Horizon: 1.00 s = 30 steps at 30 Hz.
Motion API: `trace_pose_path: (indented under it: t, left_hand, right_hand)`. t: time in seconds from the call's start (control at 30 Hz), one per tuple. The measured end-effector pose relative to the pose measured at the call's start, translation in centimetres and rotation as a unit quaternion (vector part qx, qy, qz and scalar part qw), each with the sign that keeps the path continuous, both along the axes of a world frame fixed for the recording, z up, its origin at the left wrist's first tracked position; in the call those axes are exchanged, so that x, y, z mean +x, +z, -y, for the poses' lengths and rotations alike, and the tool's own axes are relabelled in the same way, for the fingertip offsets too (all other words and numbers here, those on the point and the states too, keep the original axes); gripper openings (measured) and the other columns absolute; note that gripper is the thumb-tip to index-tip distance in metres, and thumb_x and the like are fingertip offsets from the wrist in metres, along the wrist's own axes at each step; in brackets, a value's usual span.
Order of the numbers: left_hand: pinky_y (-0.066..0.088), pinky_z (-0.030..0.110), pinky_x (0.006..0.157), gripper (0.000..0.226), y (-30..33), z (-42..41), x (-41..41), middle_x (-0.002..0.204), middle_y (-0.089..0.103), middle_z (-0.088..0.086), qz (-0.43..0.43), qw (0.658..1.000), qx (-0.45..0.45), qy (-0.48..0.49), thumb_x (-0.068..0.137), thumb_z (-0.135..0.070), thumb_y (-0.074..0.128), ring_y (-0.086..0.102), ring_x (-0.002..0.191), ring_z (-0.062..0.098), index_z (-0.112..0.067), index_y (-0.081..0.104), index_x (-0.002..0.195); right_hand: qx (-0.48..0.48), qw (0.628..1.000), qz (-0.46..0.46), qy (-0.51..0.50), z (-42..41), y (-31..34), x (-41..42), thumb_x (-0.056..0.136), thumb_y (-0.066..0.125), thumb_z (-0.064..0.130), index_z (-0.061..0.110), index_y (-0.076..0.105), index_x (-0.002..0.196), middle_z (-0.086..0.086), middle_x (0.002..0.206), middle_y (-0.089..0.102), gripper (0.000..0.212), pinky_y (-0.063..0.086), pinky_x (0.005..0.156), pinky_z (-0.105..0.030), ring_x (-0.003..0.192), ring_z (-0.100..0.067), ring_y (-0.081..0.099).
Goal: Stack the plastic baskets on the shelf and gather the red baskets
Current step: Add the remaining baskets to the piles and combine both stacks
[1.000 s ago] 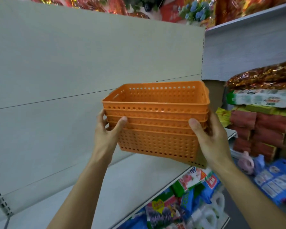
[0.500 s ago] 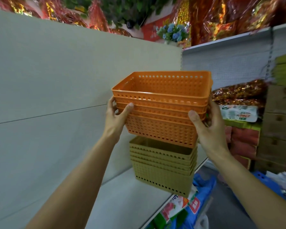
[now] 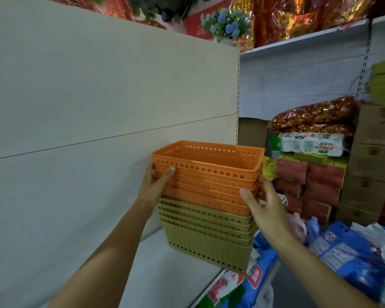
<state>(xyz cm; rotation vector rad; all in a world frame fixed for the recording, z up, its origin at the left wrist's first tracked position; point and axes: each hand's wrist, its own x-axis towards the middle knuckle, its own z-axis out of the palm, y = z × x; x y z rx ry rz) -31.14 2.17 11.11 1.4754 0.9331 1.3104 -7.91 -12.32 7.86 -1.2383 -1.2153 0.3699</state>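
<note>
A nested stack of orange perforated baskets (image 3: 209,174) sits inside the top of a nested stack of olive-green baskets (image 3: 207,238), which stands on the pale shelf (image 3: 160,276). My left hand (image 3: 153,185) grips the orange stack's left end, thumb on the front. At the stack's right end, my right hand (image 3: 267,207) holds on with its thumb against the front corner. No red baskets are in sight.
The shelf's pale back panel (image 3: 98,96) rises right behind the stacks. To the right stand cardboard boxes (image 3: 371,165), wrapped red packs (image 3: 309,181) and a tissue pack (image 3: 309,143). Blue bags (image 3: 351,254) lie low on the right, under the shelf's front edge.
Both hands have lowered the orange stack from above the olive stack down into it. The view has shifted right.
</note>
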Motion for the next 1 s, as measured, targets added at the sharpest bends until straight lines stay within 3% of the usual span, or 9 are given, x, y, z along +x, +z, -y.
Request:
trace_pose_path:
  t: [0.07, 0.13, 0.2, 0.27, 0.37, 0.47, 0.67, 0.87, 1.0]
  left_hand:
    - [0.050, 0.039, 0.092, 0.077, -1.5, 0.5, 0.2, 0.123, 0.058, -0.009, -0.023, 1.000, -0.011, -0.003, 0.077, -0.048, 0.073, 0.057, 0.112, 0.016, -0.036, 0.033, 0.142]
    - [0.045, 0.048, 0.101, 0.079, -3.3, 1.6, 0.6, 0.125, 0.058, -0.010, -0.052, 0.998, 0.001, 0.029, 0.072, -0.054, 0.076, 0.055, 0.117, 0.017, -0.043, 0.034, 0.138]
    - [0.042, 0.056, 0.104, 0.094, -5.2, 3.0, 1.4, 0.138, 0.053, -0.005, -0.082, 0.995, 0.009, 0.049, 0.061, -0.068, 0.077, 0.049, 0.129, 0.024, -0.045, 0.031, 0.140]
    - [0.032, 0.059, 0.111, 0.116, -6.7, 5.7, 3.1, 0.158, 0.028, -0.004, -0.093, 0.996, -0.011, 0.012, 0.057, -0.073, 0.075, 0.028, 0.144, 0.024, -0.044, 0.010, 0.149]
    - [0.022, 0.052, 0.117, 0.124, -8.0, 8.6, 5.9, 0.162, -0.011, -0.009, -0.102, 0.993, -0.043, -0.048, 0.061, -0.070, 0.073, 0.008, 0.149, 0.019, -0.047, -0.011, 0.148]
    - [0.013, 0.047, 0.118, 0.126, -8.0, 8.0, 7.8, 0.159, -0.026, -0.005, -0.111, 0.992, -0.057, -0.024, 0.063, -0.063, 0.074, -0.009, 0.149, 0.017, -0.040, -0.016, 0.149]
    - [0.026, 0.052, 0.116, 0.144, -8.4, 4.3, 11.3, 0.163, -0.008, -0.004, -0.108, 0.993, -0.032, -0.047, 0.044, -0.076, 0.077, 0.010, 0.149, 0.022, -0.038, -0.012, 0.150]
    - [0.027, 0.051, 0.116, 0.145, -8.2, 0.0, 17.9, 0.162, -0.007, -0.006, -0.106, 0.991, -0.036, -0.071, 0.044, -0.073, 0.080, 0.009, 0.149, 0.020, -0.037, -0.011, 0.151]
    - [0.027, 0.050, 0.116, 0.145, -7.9, -3.4, 22.4, 0.162, 0.000, -0.007, -0.085, 0.992, -0.055, -0.078, 0.041, -0.068, 0.086, 0.014, 0.148, 0.019, -0.039, -0.005, 0.151]
  right_hand:
    - [-0.043, 0.998, 0.049, -0.025, 0.2, -0.8, 0.4, 0.081, 0.060, 0.059, 0.045, 0.037, 0.138, 0.012, 0.130, 0.053, 0.063, 0.043, 0.103, -0.043, 0.122, -0.002, 0.049]
    - [-0.054, 0.994, 0.071, -0.057, 0.6, -0.6, 0.6, 0.080, 0.063, 0.055, 0.041, 0.029, 0.144, 0.004, 0.140, 0.041, 0.074, 0.037, 0.106, -0.045, 0.130, -0.013, 0.040]
    - [-0.022, 0.996, 0.051, -0.075, 0.9, 0.6, 0.7, 0.078, 0.069, 0.049, 0.039, 0.019, 0.147, 0.007, 0.150, 0.026, 0.086, 0.035, 0.105, -0.043, 0.131, -0.011, 0.032]
    - [0.011, 0.993, 0.087, -0.074, 0.8, 1.9, 1.1, 0.077, 0.073, 0.044, 0.046, 0.014, 0.146, 0.017, 0.152, 0.012, 0.091, 0.028, 0.108, -0.041, 0.137, -0.009, 0.022]
    - [-0.002, 0.973, 0.221, -0.068, 0.1, 3.3, 1.6, 0.082, 0.069, 0.037, 0.049, 0.039, 0.133, 0.015, 0.156, 0.007, 0.060, 0.020, 0.111, -0.039, 0.142, -0.009, 0.012]
    - [-0.019, 0.964, 0.254, -0.076, -0.3, 3.7, 1.9, 0.085, 0.066, 0.033, 0.038, 0.054, 0.115, 0.009, 0.155, 0.016, 0.034, 0.029, 0.107, -0.041, 0.142, -0.017, 0.020]
    - [-0.061, 0.951, 0.277, -0.122, -0.9, 4.2, 3.5, 0.088, 0.061, 0.037, 0.039, 0.050, 0.121, 0.004, 0.159, 0.015, 0.035, 0.037, 0.102, -0.041, 0.140, -0.023, 0.028]
    - [-0.072, 0.948, 0.263, -0.162, -4.1, 3.7, 9.2, 0.089, 0.057, 0.043, 0.045, 0.041, 0.130, 0.002, 0.161, 0.006, 0.044, 0.041, 0.098, -0.042, 0.136, -0.027, 0.036]
    - [-0.063, 0.958, 0.238, -0.147, -7.5, 3.2, 14.0, 0.087, 0.055, 0.050, 0.048, 0.030, 0.138, 0.002, 0.156, 0.021, 0.057, 0.040, 0.099, -0.044, 0.133, -0.024, 0.040]
